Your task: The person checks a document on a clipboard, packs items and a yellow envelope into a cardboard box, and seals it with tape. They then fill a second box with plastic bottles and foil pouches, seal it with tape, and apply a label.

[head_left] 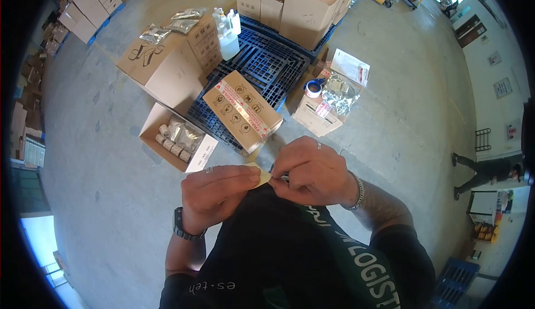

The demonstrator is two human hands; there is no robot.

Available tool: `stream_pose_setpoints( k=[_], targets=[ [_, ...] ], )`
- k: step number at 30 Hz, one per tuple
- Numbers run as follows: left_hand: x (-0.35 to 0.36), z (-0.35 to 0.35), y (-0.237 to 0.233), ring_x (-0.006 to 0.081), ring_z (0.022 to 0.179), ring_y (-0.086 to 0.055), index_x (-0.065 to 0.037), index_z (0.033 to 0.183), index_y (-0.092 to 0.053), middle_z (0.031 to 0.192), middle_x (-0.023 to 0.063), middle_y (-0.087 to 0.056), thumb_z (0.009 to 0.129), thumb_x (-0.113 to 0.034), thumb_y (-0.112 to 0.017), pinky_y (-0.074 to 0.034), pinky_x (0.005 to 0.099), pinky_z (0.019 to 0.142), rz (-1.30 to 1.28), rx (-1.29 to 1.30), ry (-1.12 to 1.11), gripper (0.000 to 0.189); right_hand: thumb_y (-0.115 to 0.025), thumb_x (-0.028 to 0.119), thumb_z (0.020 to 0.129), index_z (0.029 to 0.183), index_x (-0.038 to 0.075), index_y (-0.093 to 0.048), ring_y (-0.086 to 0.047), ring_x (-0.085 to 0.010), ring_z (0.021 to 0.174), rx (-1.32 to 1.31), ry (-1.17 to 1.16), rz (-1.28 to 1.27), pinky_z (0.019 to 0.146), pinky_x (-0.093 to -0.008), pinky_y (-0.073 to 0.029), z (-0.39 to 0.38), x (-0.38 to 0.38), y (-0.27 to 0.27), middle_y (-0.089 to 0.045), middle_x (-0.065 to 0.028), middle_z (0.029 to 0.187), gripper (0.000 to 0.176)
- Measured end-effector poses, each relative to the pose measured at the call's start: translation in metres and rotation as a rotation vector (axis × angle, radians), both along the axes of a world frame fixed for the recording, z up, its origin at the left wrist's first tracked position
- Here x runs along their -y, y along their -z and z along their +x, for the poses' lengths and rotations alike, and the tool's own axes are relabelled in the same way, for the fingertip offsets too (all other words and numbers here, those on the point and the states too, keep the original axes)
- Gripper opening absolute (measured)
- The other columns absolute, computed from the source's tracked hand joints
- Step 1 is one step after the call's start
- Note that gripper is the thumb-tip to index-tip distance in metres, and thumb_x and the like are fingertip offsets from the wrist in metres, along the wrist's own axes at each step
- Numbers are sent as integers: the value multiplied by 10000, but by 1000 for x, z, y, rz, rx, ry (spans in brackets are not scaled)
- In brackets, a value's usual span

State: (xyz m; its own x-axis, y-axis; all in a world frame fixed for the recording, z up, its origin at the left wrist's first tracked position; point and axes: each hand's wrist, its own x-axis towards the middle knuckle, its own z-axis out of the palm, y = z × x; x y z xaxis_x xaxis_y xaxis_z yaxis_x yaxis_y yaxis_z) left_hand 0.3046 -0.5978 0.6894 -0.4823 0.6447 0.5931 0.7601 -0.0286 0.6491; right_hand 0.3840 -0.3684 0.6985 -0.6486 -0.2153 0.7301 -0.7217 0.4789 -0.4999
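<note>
A small pale-yellow slip of paper (262, 176), perhaps a label, is held in front of my chest. My left hand (218, 193) pinches one side of it between thumb and fingers. At its other edge, the closed fingertips of my right hand (311, 169) also pinch it; part of the slip is hidden behind them. Just beyond my hands, a cardboard box (257, 96) sealed with red-and-white printed tape rests at the corner of a blue plastic pallet (267, 58). Left of that, an open box (149, 133) contains several white rolls (171, 146) and a silvery bag (185, 135).
A carton (320, 116) at right bears a tape roll (313, 88), a silvery bag (341, 92) and a paper sheet (351, 66). Large boxes (161, 69) and white bottles (227, 35) stand behind. A person (485, 169) walks at far right.
</note>
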Motion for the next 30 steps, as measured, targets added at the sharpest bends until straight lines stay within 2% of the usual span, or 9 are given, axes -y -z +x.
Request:
stream_pose_setpoints(
  k=[8,17,23,29,30],
  targets=[
    [4,0,-8,207,906,-771,-110,994,-784,1029,51,-783,746,24,-826,-625,292,743,-47,-83,-10,285,-849,-43,740,825,94,-529,-705,-252,851,-21,-82,16,748,-347,-577,-4,1,-2,-715,-95,948,359],
    [4,-2,-12,213,913,-770,-107,996,-791,1016,54,-783,779,-12,-811,-628,298,750,-47,-131,16,238,-800,-37,785,852,86,-549,-643,-239,791,-31,-144,124,682,-339,-543,-5,4,6,-620,-98,950,287],
    [8,-4,-11,217,913,-771,-98,989,-787,1003,62,-781,791,-26,-802,-633,311,752,-3,-170,23,211,-816,-64,770,836,92,-520,-644,-245,782,-100,-151,35,685,-350,-544,-8,3,7,-628,-93,936,341],
    [9,-5,-15,225,907,-767,-94,988,-781,1003,64,-774,791,-23,-782,-639,323,760,-21,-196,34,209,-837,-58,770,850,86,-502,-674,-275,818,-93,-172,23,717,-381,-577,-6,1,4,-670,-130,978,374],
    [9,-5,-15,226,909,-767,-94,989,-780,1005,64,-774,792,-21,-780,-639,323,761,-22,-197,35,210,-799,-26,785,850,75,-526,-671,-262,815,-122,-155,14,712,-363,-574,-7,3,6,-663,-119,975,298]
  ],
)
